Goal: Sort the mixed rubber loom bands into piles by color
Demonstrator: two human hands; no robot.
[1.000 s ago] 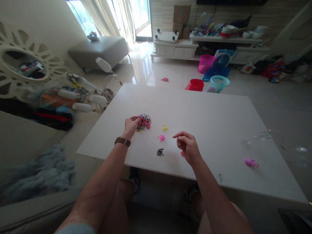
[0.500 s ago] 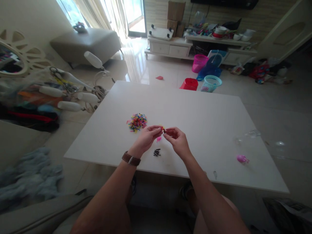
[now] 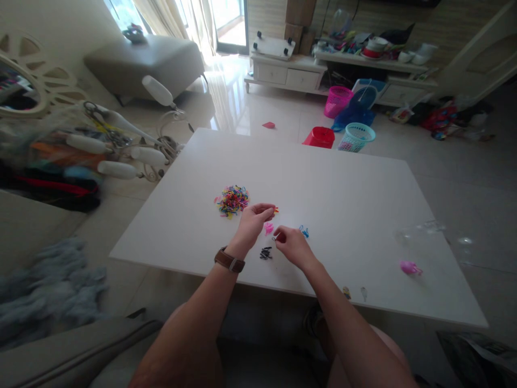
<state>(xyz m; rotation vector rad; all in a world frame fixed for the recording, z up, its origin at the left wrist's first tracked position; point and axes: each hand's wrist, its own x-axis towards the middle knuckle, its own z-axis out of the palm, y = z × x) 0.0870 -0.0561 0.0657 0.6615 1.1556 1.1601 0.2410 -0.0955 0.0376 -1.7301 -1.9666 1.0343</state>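
Note:
Over the middle of the white table [image 3: 343,188], my left hand [image 3: 255,220] is closed in a pinch. Small red and yellow rubber bands [image 3: 276,210] show at its fingertips; some may lie on the table behind. My right hand [image 3: 291,245] is closed, its fingertips pinching a small dark rubber band [image 3: 273,238]. Just below it lies a small heap of black rubber bands [image 3: 265,253]. A pink cluster [image 3: 269,229] lies between the hands, and blue bands [image 3: 304,231] lie beyond my right hand. Left of my left hand spreads a multicoloured pile of rubber bands [image 3: 233,201].
A pink object [image 3: 410,268] and clear plastic [image 3: 432,228] lie on the right. Two small items, one yellowish [image 3: 346,292], sit by the near edge. A lamp with white shades [image 3: 149,156] stands at the left edge; baskets [image 3: 357,137] stand beyond the far edge.
My hands have moved apart: the right has drawn down and toward me, near the black heap. The blue bands now show beside it. The view has shifted slightly.

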